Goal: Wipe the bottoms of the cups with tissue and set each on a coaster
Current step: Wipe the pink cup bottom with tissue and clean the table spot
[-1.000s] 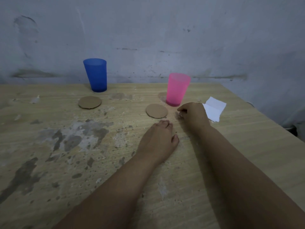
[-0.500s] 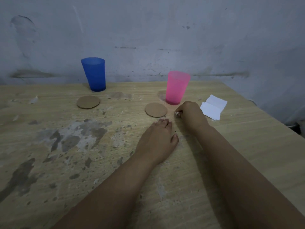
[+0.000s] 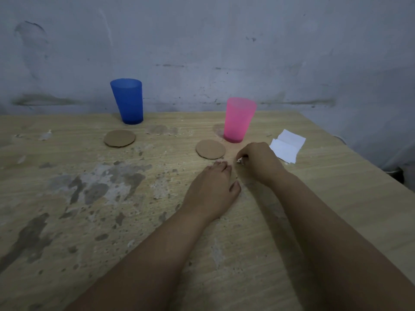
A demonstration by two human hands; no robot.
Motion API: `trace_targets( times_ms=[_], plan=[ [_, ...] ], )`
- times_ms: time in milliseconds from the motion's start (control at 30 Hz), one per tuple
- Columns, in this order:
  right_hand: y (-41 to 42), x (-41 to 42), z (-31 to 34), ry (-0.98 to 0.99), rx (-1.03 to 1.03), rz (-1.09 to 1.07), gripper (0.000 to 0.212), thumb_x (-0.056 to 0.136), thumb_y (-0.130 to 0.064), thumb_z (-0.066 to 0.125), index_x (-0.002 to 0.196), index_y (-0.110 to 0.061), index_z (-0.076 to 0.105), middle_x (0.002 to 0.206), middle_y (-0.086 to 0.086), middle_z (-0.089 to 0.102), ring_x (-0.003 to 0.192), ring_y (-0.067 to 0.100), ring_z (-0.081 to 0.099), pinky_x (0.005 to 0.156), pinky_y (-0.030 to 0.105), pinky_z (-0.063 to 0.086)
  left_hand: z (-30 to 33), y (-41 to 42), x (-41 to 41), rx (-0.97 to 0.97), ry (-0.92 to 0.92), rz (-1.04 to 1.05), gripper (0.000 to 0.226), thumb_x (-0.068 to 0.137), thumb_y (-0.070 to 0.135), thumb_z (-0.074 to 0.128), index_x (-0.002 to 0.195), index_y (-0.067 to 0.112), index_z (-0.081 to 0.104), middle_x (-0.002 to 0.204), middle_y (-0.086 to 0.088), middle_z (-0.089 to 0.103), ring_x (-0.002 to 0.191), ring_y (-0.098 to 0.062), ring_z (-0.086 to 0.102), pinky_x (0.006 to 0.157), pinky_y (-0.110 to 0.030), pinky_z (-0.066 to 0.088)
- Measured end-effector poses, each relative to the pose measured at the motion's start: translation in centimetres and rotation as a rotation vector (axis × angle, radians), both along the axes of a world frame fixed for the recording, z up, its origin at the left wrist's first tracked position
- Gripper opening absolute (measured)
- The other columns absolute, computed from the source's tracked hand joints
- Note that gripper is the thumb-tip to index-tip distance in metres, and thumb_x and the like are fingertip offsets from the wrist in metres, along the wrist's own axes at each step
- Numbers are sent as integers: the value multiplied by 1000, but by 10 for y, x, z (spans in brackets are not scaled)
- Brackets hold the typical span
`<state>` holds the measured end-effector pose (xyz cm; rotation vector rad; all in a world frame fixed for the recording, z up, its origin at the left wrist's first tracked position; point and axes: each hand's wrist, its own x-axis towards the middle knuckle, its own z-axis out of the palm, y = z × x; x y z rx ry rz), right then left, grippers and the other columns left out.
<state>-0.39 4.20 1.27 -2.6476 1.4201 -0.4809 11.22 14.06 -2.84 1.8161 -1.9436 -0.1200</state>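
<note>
Left hand (image 3: 212,189) flat and empty on counter (image 3: 67,209), right hand (image 3: 258,161) pinching a white scrap; pink cup (image 3: 239,120) upright beyond its coaster (image 3: 210,149), tissue (image 3: 287,148) far right; cup likely light, smooth plastic, best gripped mid-wall.

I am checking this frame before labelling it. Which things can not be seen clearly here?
- Head view: what the right hand pinches; only a small white scrap shows, curled fingers hide the rest.
- Undersides of the blue cup and pink cup: both stand on the table, so wet or dry cannot be told.
- Left hand palm: it faces down on the table.
- The dark object at the right edge: cut off.
</note>
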Motion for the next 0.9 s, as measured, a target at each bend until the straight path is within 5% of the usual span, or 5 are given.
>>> trace_targets(
  times_ms=[100,233,333,633,900],
  plan=[
    [3,-13,5,-382,277,-40,13,81,0,62,87,-2,73,73,-1,66,66,9,58,55,1,39,2,2,1,-7,94,10,53,93,35,42,141,12,39,149,-4,39,137,-17,33,110,-29,25],
    [18,-25,12,-1073,834,-10,13,84,5,58,79,-2,68,68,1,68,64,7,65,65,13,54,14,8,1,-87,479,43,45,86,19,56,131,18,54,124,-2,62,107,-13,58,88,-22,43],
    [30,-30,16,-1322,1013,84,15,88,8,51,85,0,63,72,1,71,71,7,68,69,14,54,26,10,-6,-71,830,23,44,83,12,64,126,19,59,103,5,68,79,-1,61,73,-20,46],
    [79,-43,35,-1613,1000,89,15,87,6,48,85,2,62,74,5,71,71,12,69,66,16,55,61,26,-29,-120,1151,-90,24,79,2,70,102,8,71,80,7,69,70,-1,62,65,-21,53],
    [113,-87,58,-1370,975,166,20,84,9,44,78,4,62,77,9,69,77,17,69,72,20,56,74,57,-52,-40,1229,-178,9,84,6,66,81,12,72,65,6,68,62,-3,62,56,-18,53]
  ],
)
